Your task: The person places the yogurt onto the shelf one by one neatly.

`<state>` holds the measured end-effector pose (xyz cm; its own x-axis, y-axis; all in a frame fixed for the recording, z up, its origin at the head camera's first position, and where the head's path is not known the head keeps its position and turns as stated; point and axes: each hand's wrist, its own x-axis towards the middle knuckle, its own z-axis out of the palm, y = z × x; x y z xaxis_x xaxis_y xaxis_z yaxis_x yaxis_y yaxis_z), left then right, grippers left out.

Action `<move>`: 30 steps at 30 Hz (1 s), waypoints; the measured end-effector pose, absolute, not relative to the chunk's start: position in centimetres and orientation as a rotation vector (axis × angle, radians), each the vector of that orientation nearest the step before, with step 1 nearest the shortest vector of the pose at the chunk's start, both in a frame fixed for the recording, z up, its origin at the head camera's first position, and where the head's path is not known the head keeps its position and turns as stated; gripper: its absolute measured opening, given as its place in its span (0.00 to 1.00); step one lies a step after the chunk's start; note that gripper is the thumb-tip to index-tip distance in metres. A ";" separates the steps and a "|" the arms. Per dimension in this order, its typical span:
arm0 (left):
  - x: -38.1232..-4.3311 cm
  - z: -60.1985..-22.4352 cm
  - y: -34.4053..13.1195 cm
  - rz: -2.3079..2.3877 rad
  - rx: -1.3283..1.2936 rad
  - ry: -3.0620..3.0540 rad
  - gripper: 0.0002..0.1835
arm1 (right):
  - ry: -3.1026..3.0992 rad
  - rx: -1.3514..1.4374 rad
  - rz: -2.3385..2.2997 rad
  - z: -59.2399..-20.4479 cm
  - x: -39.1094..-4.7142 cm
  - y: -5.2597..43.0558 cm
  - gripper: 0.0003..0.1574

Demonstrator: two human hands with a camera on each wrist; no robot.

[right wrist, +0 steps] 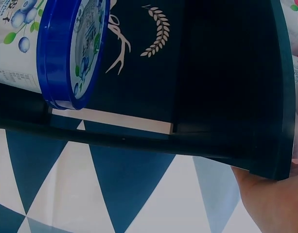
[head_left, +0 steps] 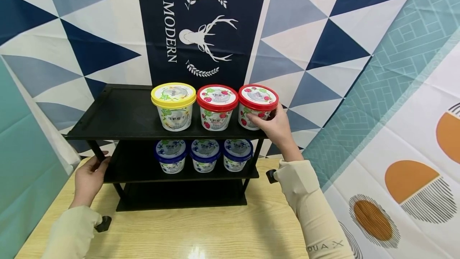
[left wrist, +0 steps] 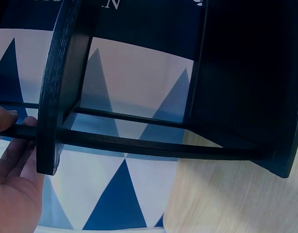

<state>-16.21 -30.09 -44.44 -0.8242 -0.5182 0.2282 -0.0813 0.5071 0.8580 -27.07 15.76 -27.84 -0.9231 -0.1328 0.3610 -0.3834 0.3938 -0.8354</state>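
Note:
On the top board of a black three-tier shelf (head_left: pixel 115 115), my right hand (head_left: pixel 276 129) grips the rightmost red-lidded tub (head_left: pixel 258 95), thumb in front. Beside it stand another red-lidded tub (head_left: pixel 217 107) and a yellow-lidded tub (head_left: pixel 174 106), both upright. My left hand (head_left: pixel 90 177) holds the shelf's left post, near the middle board; the left wrist view shows thumb and fingers about the post (left wrist: pixel 23 132). Only part of the right hand (right wrist: pixel 275 199) appears in the right wrist view, under the top board's edge, its fingertips hidden there.
Three blue-lidded tubs (head_left: pixel 205 151) stand in a row on the middle board. The shelf rests on a light wooden table (head_left: pixel 201 227). Behind it hangs a patterned cloth (head_left: pixel 215 71) with a deer print, and another cloth (head_left: pixel 402 131) slopes along the right side.

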 end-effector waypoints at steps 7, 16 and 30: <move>-16.3 -44.4 -30.1 -1.269 0.501 -2.285 0.18 | -2.440 0.466 1.519 -27.7 -27.1 15.9 0.47; -16.3 -44.4 -30.1 -1.272 0.497 -2.275 0.18 | -2.473 0.508 1.484 -27.7 -27.2 16.2 0.47; -16.3 -44.3 -30.1 -1.289 0.479 -2.262 0.19 | -2.486 0.554 1.505 -27.8 -26.9 16.5 0.45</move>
<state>-16.33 -30.11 -44.35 -0.8189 -0.5215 0.2396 -0.0595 0.4925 0.8683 -26.93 16.48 -27.75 -0.9135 -0.2195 0.3425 -0.4053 0.4172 -0.8134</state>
